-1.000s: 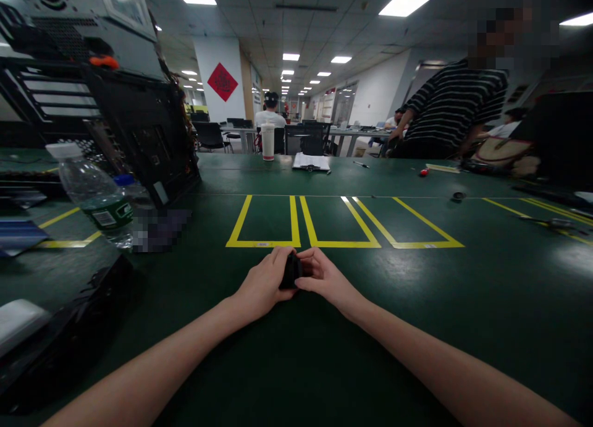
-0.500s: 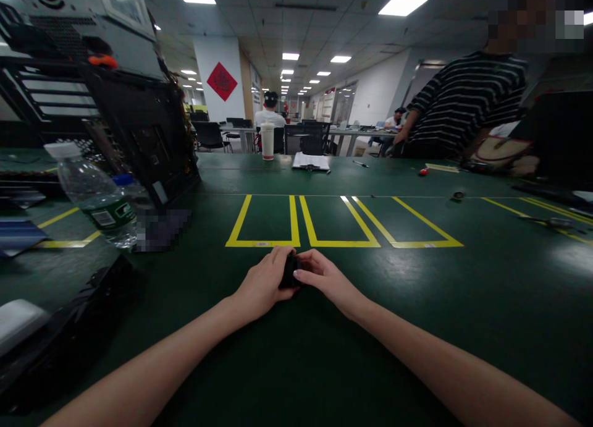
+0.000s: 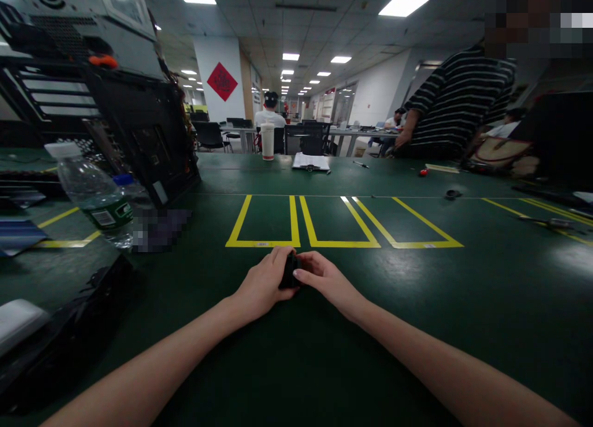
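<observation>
A small black object [image 3: 290, 271], its kind hard to make out, sits between my two hands just above or on the green table [image 3: 296, 359]. My left hand [image 3: 263, 280] is wrapped around its left side, thumb toward me. From the right, my right hand [image 3: 328, 280] pinches at the same object with thumb and bent fingers. Most of the object is covered by my fingers. Right beyond my hands, yellow tape [image 3: 343, 244] marks several boxes on the table top.
Left stand a water bottle [image 3: 95, 195], an open computer case [image 3: 152, 136] and a black bag-like item [image 3: 69, 328]. Farther back are a white cup [image 3: 267, 141], a clipboard [image 3: 311, 162] and a pen [image 3: 361, 164]. Across the table stands a person in a striped shirt [image 3: 458, 105].
My right thumb has shifted up slightly on the black object; my left hand stays put. The person in stripes has shifted, and a small dark round item at right has moved slightly.
</observation>
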The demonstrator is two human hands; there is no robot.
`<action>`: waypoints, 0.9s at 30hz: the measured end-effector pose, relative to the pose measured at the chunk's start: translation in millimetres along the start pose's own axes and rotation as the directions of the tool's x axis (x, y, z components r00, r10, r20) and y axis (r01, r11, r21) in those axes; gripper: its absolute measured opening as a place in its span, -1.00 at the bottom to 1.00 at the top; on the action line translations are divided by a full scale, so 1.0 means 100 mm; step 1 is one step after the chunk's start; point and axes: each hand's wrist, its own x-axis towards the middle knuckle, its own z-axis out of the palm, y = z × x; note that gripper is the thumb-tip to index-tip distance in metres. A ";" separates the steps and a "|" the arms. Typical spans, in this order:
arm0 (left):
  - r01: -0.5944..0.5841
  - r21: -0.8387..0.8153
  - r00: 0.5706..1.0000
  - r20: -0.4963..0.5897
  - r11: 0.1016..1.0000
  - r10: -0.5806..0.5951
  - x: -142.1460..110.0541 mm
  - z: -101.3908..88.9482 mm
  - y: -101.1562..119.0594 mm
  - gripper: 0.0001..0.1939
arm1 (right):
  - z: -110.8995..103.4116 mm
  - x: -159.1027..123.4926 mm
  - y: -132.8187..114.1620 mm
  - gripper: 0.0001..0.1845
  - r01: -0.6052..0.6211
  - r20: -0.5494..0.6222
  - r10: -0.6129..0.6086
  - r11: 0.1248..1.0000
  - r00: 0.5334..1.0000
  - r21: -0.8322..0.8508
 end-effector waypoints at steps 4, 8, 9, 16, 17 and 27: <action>0.028 0.011 1.000 0.009 1.000 -0.028 0.00 0.00 0.01 -0.41 | -0.01 0.00 0.01 -0.66 0.055 0.050 -0.057 0.998 0.997 0.026; 0.033 0.003 0.999 0.021 0.999 -0.033 0.00 -0.01 0.04 -0.44 | 0.00 0.00 0.01 -0.67 0.081 0.035 -0.081 0.997 0.996 -0.002; 0.028 -0.001 0.999 0.018 1.000 -0.028 -0.01 -0.01 0.04 -0.45 | 0.01 -0.01 0.01 -0.70 0.081 0.030 -0.081 0.997 0.996 0.002; 0.017 -0.001 1.000 0.012 1.000 -0.017 0.00 -0.01 0.03 -0.45 | 0.01 -0.02 -0.02 -0.69 0.008 -0.019 -0.009 1.000 1.000 -0.015; 0.016 0.003 1.000 0.009 1.000 -0.016 0.00 -0.01 0.02 -0.44 | 0.01 -0.02 -0.02 -0.69 -0.003 -0.014 0.003 1.000 1.000 -0.019; -0.006 0.036 1.000 -0.018 0.999 0.007 0.01 0.02 0.01 -0.42 | 0.00 0.00 0.03 -0.70 0.088 0.020 -0.089 0.995 0.996 0.043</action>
